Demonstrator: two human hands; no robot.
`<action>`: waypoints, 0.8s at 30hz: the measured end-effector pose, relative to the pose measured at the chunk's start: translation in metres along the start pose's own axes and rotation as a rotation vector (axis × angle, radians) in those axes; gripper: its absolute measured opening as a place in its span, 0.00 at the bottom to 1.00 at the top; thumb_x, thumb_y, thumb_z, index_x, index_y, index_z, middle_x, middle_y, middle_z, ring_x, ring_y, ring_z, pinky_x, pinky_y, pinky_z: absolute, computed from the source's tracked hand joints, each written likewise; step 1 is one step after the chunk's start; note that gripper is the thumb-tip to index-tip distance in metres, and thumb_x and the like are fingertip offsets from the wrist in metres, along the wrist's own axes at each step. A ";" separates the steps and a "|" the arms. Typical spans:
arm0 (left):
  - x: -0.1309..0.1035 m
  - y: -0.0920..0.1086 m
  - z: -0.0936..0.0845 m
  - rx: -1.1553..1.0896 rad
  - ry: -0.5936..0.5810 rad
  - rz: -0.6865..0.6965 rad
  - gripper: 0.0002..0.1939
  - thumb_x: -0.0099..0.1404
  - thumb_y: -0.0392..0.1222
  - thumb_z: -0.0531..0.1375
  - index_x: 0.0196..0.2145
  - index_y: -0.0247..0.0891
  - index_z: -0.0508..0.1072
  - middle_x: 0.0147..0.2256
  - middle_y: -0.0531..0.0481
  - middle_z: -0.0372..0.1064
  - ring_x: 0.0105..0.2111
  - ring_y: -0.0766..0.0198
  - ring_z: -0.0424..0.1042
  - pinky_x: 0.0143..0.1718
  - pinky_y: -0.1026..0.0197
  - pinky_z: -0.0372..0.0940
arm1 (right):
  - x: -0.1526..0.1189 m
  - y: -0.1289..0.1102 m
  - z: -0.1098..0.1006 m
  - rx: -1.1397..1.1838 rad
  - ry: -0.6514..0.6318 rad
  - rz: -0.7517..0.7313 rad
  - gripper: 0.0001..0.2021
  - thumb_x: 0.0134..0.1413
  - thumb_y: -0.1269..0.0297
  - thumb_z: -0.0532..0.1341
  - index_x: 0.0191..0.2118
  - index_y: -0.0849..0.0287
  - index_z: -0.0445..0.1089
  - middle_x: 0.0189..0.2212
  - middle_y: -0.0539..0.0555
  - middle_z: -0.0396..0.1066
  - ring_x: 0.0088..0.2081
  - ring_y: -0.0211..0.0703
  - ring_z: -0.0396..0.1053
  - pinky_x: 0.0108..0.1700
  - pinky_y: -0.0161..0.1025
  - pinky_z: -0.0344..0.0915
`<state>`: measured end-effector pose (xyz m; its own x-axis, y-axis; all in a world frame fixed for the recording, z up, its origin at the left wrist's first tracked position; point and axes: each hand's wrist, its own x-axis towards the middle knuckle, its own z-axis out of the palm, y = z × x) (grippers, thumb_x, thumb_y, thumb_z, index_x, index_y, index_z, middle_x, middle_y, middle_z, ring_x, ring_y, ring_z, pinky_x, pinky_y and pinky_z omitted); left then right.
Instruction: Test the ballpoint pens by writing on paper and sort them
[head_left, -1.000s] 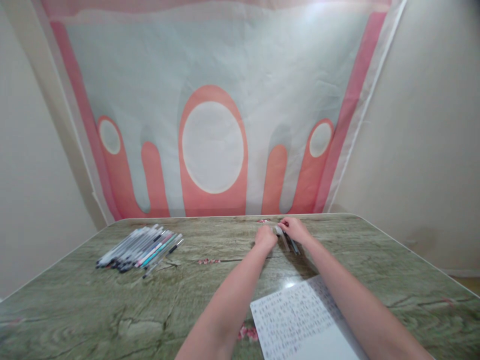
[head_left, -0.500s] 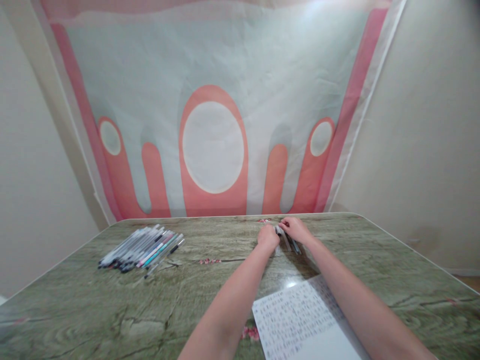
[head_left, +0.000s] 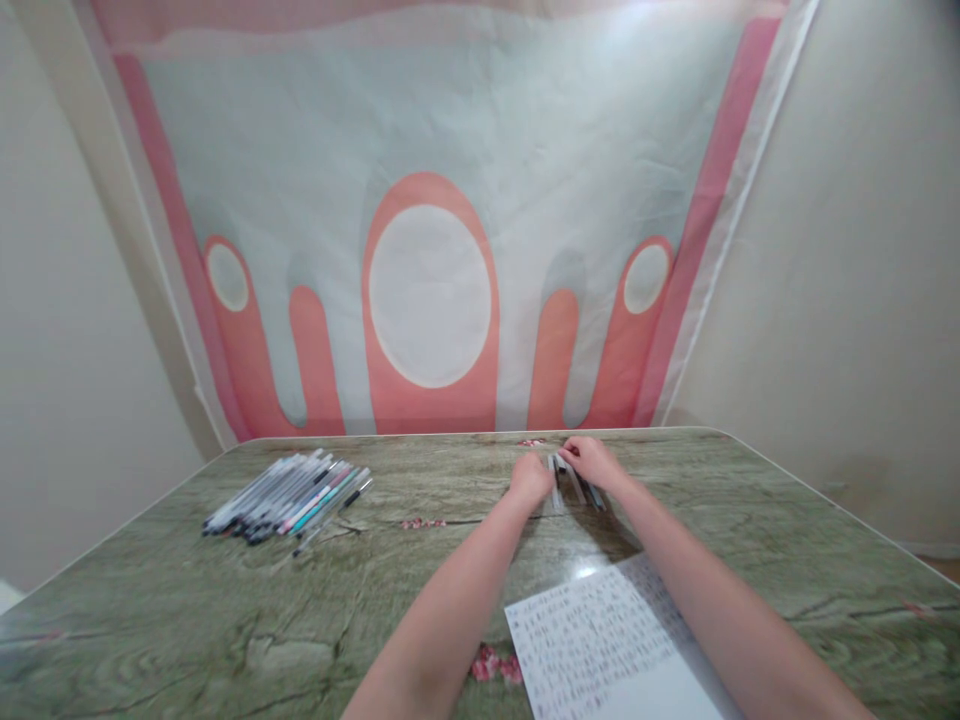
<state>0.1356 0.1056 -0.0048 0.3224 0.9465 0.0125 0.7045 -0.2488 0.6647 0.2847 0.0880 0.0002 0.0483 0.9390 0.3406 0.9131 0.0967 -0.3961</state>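
Several slim pens (head_left: 576, 486) lie side by side near the table's far edge, between my two hands. My left hand (head_left: 532, 477) rests just left of the leftmost pen, a clear one (head_left: 556, 484); its back is toward me, and its curled fingers are mostly hidden. On the other side, my right hand (head_left: 591, 462) reaches over the far ends of the pens, thumb and fingertips pinched together at a pen's end. Part of the row is covered by this hand and its shadow.
A large heap of pens (head_left: 277, 495), mostly clear with dark caps plus some pink and teal ones, lies at the left of the wood-patterned table (head_left: 225, 620). Handwritten paper (head_left: 600, 640) lies under my right forearm. A printed cloth (head_left: 427, 300) hangs behind the table.
My left hand has shifted slightly left, away from the row, so the leftmost clear pen shows more. My right hand stays at the pens' far ends. The view has moved a little.
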 end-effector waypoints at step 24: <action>-0.092 -0.187 -0.195 0.820 0.408 -0.282 0.13 0.59 0.40 0.50 0.38 0.30 0.68 0.38 0.38 0.66 0.40 0.56 0.67 0.41 0.58 0.59 | -0.050 -0.085 0.048 -0.256 -0.027 -0.369 0.14 0.58 0.61 0.47 0.31 0.58 0.66 0.30 0.53 0.68 0.33 0.39 0.67 0.31 0.33 0.54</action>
<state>-0.1497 0.1053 0.0155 -0.0628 0.9537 0.2942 0.9958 0.0794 -0.0448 0.1859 0.0486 -0.0238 -0.3072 0.8653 0.3961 0.9380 0.3455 -0.0271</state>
